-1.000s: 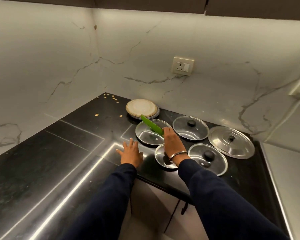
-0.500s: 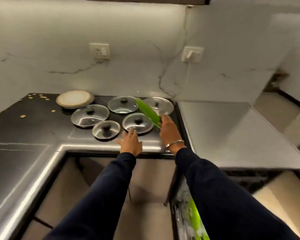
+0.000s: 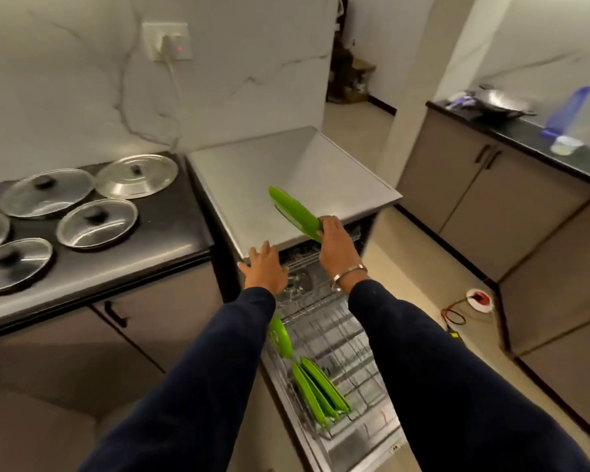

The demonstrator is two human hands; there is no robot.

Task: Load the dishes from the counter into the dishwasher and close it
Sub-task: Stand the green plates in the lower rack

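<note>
My right hand (image 3: 336,241) grips a green plate (image 3: 295,211) by its near edge and holds it tilted over the front of the steel dishwasher top (image 3: 286,175). My left hand (image 3: 265,267) is spread flat, fingers straight, at the top's front left corner. Below my arms the dishwasher's lower rack (image 3: 338,338) is pulled out over the open door (image 3: 361,444). Several green plates (image 3: 315,390) stand on edge in the rack, and another green plate (image 3: 280,337) stands near its left side. Several lids (image 3: 96,223) lie on the black counter (image 3: 171,247) at the left.
A wall socket (image 3: 166,40) with a plugged cable hangs above the counter. Across the floor at right runs a second counter (image 3: 525,141) with a wok (image 3: 501,102), a blue bottle (image 3: 567,110) and cabinets below. A red and white extension plug (image 3: 479,298) with cord lies on the floor.
The view has swung right from the corner counter to the dishwasher. My right hand carried the green plate away from the lids to above the dishwasher, and my left hand left the counter edge.
</note>
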